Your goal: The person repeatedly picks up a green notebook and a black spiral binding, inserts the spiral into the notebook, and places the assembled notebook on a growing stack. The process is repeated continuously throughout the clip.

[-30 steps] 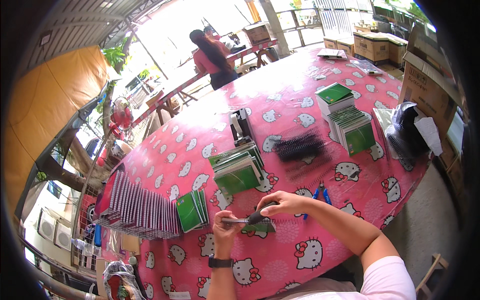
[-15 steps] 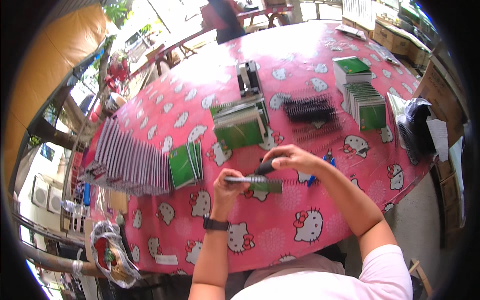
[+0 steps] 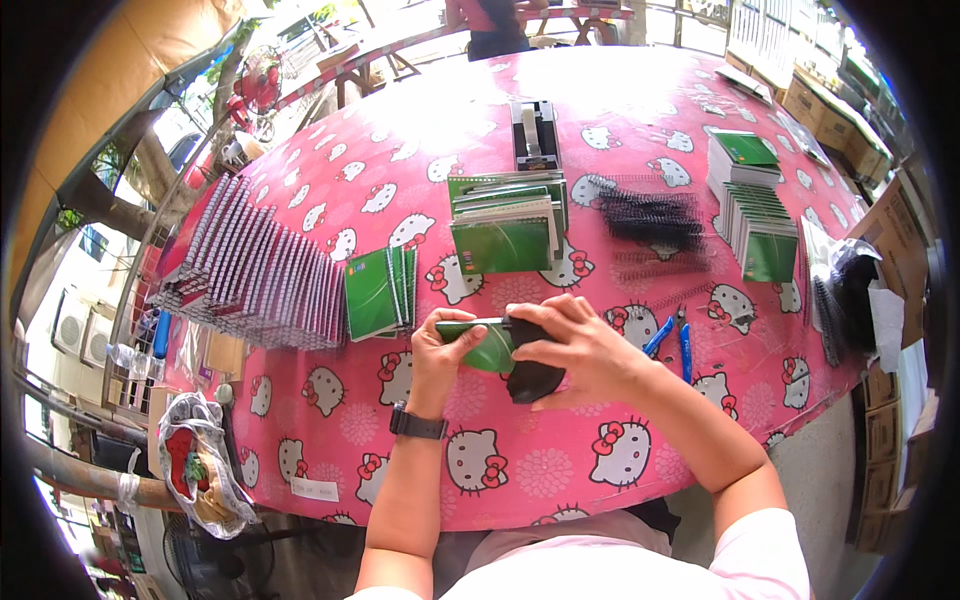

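Note:
A small green-covered notebook (image 3: 490, 352) is held above the near middle of the table by my left hand (image 3: 440, 345), with thumb on the cover and fingers behind. Over the notebook's right end, my right hand (image 3: 580, 345) is wrapped round a black, rounded handheld device (image 3: 535, 380). Its exact kind is unclear, and my fingers hide part of it. The device meets the notebook's right edge. Blue-handled cutting pliers (image 3: 684, 345) lie open on the table to the right of my right hand.
Coil-bound notebooks (image 3: 250, 275) stand in a long row at left, beside several green ones (image 3: 378, 295). Farther back are a green notebook stack (image 3: 505, 235), a tape dispenser (image 3: 535, 135) and loose black coils (image 3: 655, 220). More green notebooks (image 3: 760, 215) stand at right.
The notebook has turned so its green cover faces up more. My right hand has brought the black device down over its right end, hiding the coil that stuck out. The view has shifted slightly.

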A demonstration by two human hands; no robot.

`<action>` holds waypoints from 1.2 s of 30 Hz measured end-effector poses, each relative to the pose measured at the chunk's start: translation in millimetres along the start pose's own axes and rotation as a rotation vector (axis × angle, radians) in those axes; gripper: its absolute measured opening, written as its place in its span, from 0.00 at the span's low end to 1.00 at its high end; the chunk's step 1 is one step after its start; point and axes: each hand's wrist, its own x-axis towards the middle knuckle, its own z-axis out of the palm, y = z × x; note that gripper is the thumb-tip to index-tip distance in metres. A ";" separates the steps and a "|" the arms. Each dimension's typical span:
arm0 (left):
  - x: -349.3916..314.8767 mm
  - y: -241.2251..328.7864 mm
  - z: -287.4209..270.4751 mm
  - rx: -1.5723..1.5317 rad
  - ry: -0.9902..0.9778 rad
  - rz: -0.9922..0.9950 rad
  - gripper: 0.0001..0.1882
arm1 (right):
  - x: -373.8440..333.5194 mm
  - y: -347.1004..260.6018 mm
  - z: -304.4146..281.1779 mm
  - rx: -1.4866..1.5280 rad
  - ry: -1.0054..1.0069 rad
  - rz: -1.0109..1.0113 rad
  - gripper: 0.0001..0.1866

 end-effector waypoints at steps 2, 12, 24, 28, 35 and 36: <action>0.2 -3.8 -1.4 -0.086 -0.103 0.021 0.09 | 7.6 -0.1 -23.6 0.166 0.116 0.029 0.32; 3.0 -25.8 4.4 -0.135 -0.304 0.061 0.12 | -13.8 46.7 -9.9 0.830 -0.162 0.479 0.25; -3.8 -7.1 14.6 -0.137 -0.108 0.003 0.10 | -1.0 24.7 -25.6 0.237 0.149 0.207 0.28; -2.5 -6.7 14.9 -0.088 -0.033 0.009 0.09 | 1.4 -1.9 -4.8 -0.131 0.075 0.046 0.31; -2.5 3.7 1.0 0.000 -0.007 0.012 0.08 | 8.4 -8.1 -18.4 0.130 0.144 0.026 0.30; -4.0 5.5 4.9 -0.001 -0.028 0.011 0.08 | 7.6 -3.6 -21.7 0.017 0.234 0.105 0.30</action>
